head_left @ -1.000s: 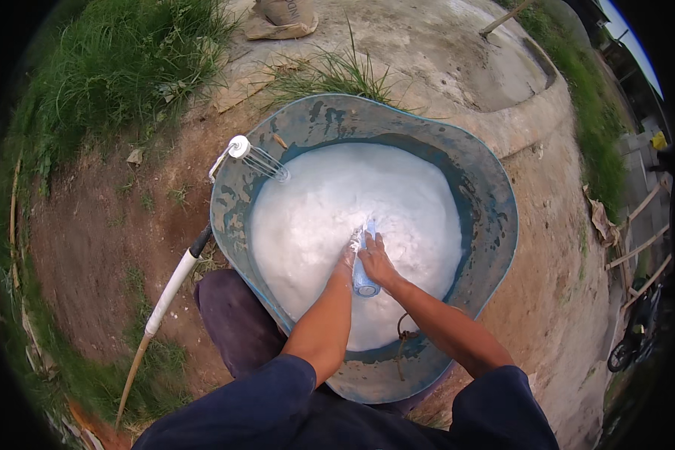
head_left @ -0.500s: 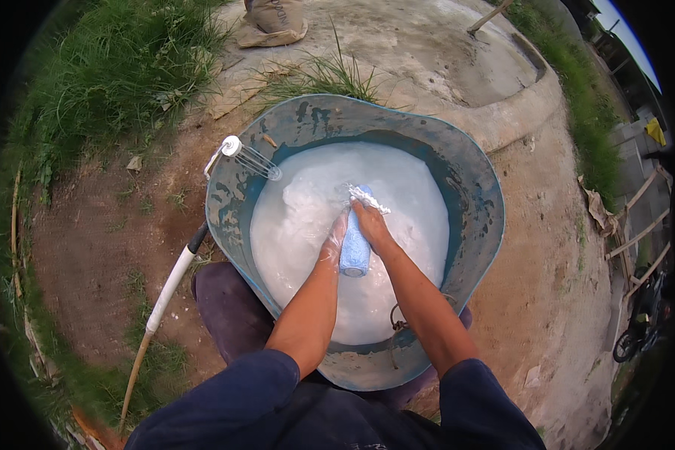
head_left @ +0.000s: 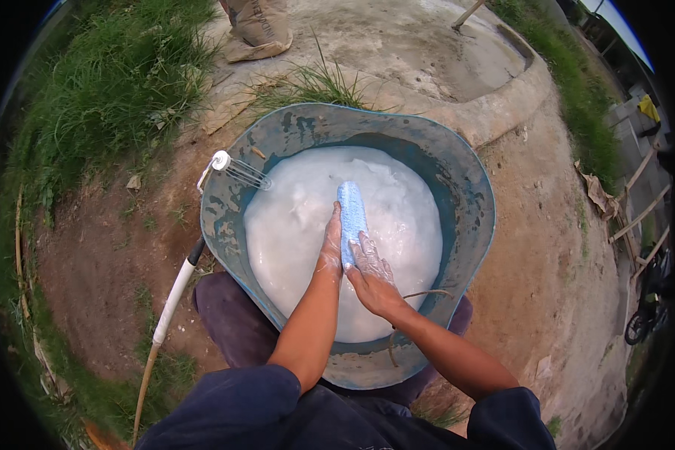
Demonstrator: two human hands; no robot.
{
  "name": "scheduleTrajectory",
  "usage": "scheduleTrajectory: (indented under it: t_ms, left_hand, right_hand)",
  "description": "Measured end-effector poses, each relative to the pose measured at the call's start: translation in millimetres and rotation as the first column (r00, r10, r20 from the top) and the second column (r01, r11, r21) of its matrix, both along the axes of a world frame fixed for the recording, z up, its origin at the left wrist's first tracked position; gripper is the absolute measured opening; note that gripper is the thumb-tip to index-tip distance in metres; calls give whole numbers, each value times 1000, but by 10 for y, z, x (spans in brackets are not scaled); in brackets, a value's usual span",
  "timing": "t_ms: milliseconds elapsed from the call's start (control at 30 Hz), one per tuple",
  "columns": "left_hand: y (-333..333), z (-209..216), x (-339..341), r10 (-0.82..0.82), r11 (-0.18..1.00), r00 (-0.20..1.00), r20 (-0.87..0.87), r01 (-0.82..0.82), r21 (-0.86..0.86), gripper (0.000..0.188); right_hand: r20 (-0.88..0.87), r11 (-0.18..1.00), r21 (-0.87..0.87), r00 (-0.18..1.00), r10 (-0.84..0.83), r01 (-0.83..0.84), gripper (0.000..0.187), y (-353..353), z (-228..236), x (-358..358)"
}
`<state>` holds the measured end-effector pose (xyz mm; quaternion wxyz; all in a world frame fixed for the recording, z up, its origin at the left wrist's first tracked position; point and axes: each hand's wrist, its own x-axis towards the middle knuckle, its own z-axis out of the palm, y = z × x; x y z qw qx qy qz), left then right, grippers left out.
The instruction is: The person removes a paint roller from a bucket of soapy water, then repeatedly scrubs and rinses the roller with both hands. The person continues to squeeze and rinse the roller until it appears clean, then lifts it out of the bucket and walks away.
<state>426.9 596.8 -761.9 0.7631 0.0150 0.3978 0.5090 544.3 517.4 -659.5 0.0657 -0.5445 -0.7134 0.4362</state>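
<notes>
My left hand (head_left: 331, 244) is closed along the left side of a light blue, fuzzy paint roller cover (head_left: 352, 214), which points away from me above a tub of milky white liquid (head_left: 405, 225). Wet with white liquid, my right hand (head_left: 373, 268) has its fingers spread and laid against the cover's near end, partly hiding it. On the tub's left rim hangs a roller frame (head_left: 240, 169) with a white cap and a bare wire cage. The blue-green tub (head_left: 481, 202) has splashed, wavy walls.
A pole (head_left: 174, 300), part white and part wood-coloured, leans below the tub's left rim. Bent wire (head_left: 427, 292) crosses the near right rim. A brown sack (head_left: 259, 28) stands beyond, near tall grass (head_left: 120, 82). Wooden sticks (head_left: 641, 214) lie at right.
My right hand has slid from the cover's far end down to its near end, its fingers now spread. The foam clump at the far end is gone. The cover sits slightly farther left.
</notes>
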Motion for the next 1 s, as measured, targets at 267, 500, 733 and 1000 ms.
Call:
scheduleTrajectory:
  t_ms: [267, 500, 733, 1000]
  left_hand:
    - [165, -201, 30, 78, 982, 993, 90, -92, 163, 53]
    - [382, 369, -145, 35, 982, 998, -48, -25, 188, 62]
    - [427, 1106, -326, 27, 946, 963, -267, 61, 318, 64]
    - [130, 1191, -460, 33, 948, 942, -333, 76, 308, 71]
  right_hand:
    - [-261, 992, 9, 958, -116, 122, 51, 1309, -534, -169]
    - [-488, 966, 62, 852, -190, 251, 46, 989, 133, -122]
    - [-412, 930, 254, 900, -145, 266, 35, 273, 624, 89]
    - [-431, 867, 359, 885, -175, 346, 24, 264, 638, -147]
